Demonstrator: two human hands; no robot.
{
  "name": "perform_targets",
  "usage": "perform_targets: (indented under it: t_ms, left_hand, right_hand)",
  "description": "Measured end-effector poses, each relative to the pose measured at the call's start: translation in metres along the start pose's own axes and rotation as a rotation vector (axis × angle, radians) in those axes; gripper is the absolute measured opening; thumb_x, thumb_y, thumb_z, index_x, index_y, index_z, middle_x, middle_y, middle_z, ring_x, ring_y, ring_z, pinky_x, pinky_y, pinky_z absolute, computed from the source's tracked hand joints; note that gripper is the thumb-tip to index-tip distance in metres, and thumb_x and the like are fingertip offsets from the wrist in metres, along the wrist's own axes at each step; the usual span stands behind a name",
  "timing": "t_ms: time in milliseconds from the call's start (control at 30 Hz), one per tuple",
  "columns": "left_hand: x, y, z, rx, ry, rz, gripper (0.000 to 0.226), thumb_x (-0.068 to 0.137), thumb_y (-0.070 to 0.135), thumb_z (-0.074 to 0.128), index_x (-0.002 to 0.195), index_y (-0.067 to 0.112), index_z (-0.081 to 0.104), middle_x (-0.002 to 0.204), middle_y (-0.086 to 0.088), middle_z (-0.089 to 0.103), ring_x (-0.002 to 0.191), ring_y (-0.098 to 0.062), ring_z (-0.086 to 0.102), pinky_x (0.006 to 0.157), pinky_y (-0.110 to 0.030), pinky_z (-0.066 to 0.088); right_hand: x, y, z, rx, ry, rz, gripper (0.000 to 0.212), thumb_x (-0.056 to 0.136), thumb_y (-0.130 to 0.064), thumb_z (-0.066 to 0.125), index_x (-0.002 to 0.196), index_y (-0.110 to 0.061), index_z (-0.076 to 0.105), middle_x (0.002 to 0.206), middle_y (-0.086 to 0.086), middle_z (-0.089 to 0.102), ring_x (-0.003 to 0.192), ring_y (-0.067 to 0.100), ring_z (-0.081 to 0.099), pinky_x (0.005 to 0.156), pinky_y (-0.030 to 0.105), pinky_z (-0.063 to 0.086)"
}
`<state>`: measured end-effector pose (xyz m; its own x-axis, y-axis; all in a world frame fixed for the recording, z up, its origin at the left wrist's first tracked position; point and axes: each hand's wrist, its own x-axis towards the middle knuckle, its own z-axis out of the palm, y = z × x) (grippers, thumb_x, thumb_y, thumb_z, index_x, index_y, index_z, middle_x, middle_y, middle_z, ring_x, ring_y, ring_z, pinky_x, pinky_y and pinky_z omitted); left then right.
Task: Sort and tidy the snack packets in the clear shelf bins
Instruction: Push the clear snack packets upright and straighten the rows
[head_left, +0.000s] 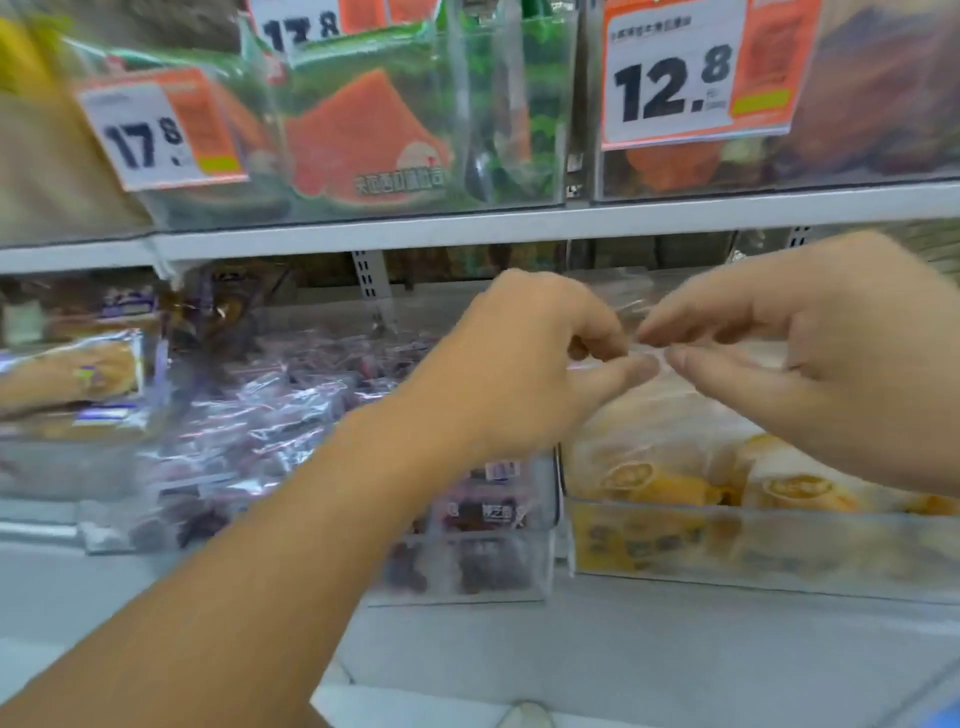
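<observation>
Both my hands meet over the right-hand clear bin (753, 551) on the lower shelf. My left hand (524, 358) and my right hand (810, 358) each pinch the top edge of a clear packet of yellow cakes (649, 447) that stands in this bin. More yellow cake packets (800, 491) lie in the same bin. The middle clear bin (467, 582) holds several purple-and-clear snack packets (270, 415), heaped and spilling toward the left. The view is blurred by motion.
Bread packets with purple labels (78, 374) sit at the left of the lower shelf. The upper shelf (467, 223) carries bins with watermelon-print packets (358, 145) and price tags 17.8 (150, 135) and 12.8 (670, 83). The shelf front (623, 649) is grey.
</observation>
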<state>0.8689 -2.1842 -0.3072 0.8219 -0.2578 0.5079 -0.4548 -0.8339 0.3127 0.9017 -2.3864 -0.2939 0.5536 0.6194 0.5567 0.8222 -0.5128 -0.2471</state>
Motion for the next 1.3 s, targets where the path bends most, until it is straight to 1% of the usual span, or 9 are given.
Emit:
perform_targets:
  t_ms: [200,433,567,667,733,867,1000,1100,1300]
  left_hand:
    - [-0.082,-0.059,-0.077,0.192,-0.199,-0.457,0.061,0.079,0.074,0.054,0.123,0.035,0.068,0.124,0.019,0.066,0.113,0.003,0.058,0.103,-0.029,0.047]
    - [-0.125,-0.112,-0.046,0.372,-0.613,-0.666,0.104,0.065,0.094,0.008,0.155,0.047,-0.013,0.163,0.014,-0.025,0.152,-0.019,-0.02,0.123,-0.054,-0.008]
    - [-0.122,-0.126,-0.054,0.363,-0.682,-0.643,0.103,0.066,0.09,0.013,0.156,0.047,-0.01,0.164,0.017,-0.022,0.153,-0.017,-0.018,0.123,-0.052,-0.008]
    - [-0.121,-0.141,-0.064,0.324,-0.621,-0.54,0.11,0.063,0.1,0.019,0.157,0.047,0.001,0.167,0.017,-0.003,0.155,-0.02,-0.003,0.124,-0.054,0.005]
    - [-0.121,-0.144,-0.064,0.318,-0.585,-0.583,0.119,0.056,0.103,0.025,0.157,0.047,-0.005,0.166,0.016,-0.009,0.155,-0.023,-0.011,0.123,-0.056,0.002]
    - [-0.12,-0.146,-0.06,0.373,-0.667,-0.667,0.13,0.048,0.104,0.031,0.151,0.048,-0.025,0.163,0.006,-0.028,0.15,-0.028,-0.026,0.122,-0.056,-0.01]
    - [-0.13,-0.134,-0.077,0.271,-0.582,-0.552,0.124,0.057,0.098,0.041,0.156,0.045,-0.011,0.167,0.012,-0.016,0.153,-0.016,-0.015,0.125,-0.047,0.0]
    - [-0.146,-0.114,-0.098,0.222,-0.344,-0.322,0.085,0.059,0.086,0.065,0.132,0.047,0.046,0.143,0.024,0.037,0.134,-0.001,0.036,0.108,-0.027,0.037]
    - [-0.183,-0.124,-0.082,0.392,-0.257,-0.027,0.032,0.061,0.055,0.09,0.075,0.033,0.07,0.084,0.018,0.054,0.075,-0.006,0.051,0.064,-0.029,0.044]
  right_hand:
    - [0.02,-0.068,0.057,-0.087,-0.411,-0.021,0.051,0.09,-0.066,0.04,0.131,-0.038,0.051,0.13,-0.015,0.058,0.12,0.013,0.053,0.096,0.042,0.048]
    - [0.039,-0.082,0.134,-0.359,-0.773,-0.017,0.089,0.084,-0.076,-0.005,0.157,-0.026,-0.014,0.166,0.0,-0.018,0.154,0.022,-0.009,0.124,0.046,0.007]
    - [0.075,-0.104,0.126,-0.394,-0.914,0.143,0.059,0.096,-0.07,0.011,0.14,-0.045,0.039,0.159,0.01,0.03,0.142,0.027,0.036,0.105,0.046,0.038]
    - [0.108,-0.101,0.134,-0.282,-0.645,0.16,0.078,0.086,-0.082,0.009,0.105,-0.029,0.064,0.114,0.004,0.065,0.111,0.028,0.059,0.091,0.044,0.047]
    - [0.121,-0.089,0.155,-0.241,-0.613,0.152,0.083,0.084,-0.083,0.012,0.15,-0.038,0.034,0.157,0.002,0.036,0.142,0.032,0.034,0.11,0.053,0.036]
    - [0.124,-0.069,0.189,-0.214,-0.836,0.266,0.086,0.083,-0.085,0.013,0.156,-0.043,-0.006,0.167,-0.006,-0.008,0.153,0.032,-0.002,0.121,0.059,0.007]
    - [0.106,-0.097,0.152,-0.242,-0.621,0.103,0.088,0.082,-0.083,0.015,0.157,-0.039,0.007,0.165,-0.004,0.016,0.15,0.027,0.02,0.119,0.052,0.024]
    - [0.067,-0.129,0.127,-0.376,-0.495,-0.131,0.051,0.088,-0.074,0.037,0.124,-0.04,0.052,0.119,-0.016,0.056,0.111,0.015,0.056,0.085,0.037,0.051]
    - [0.021,-0.116,0.164,-0.546,-0.268,-0.536,0.019,0.071,-0.017,0.071,0.061,-0.018,0.055,0.078,0.004,0.048,0.072,0.027,0.046,0.063,0.04,0.03]
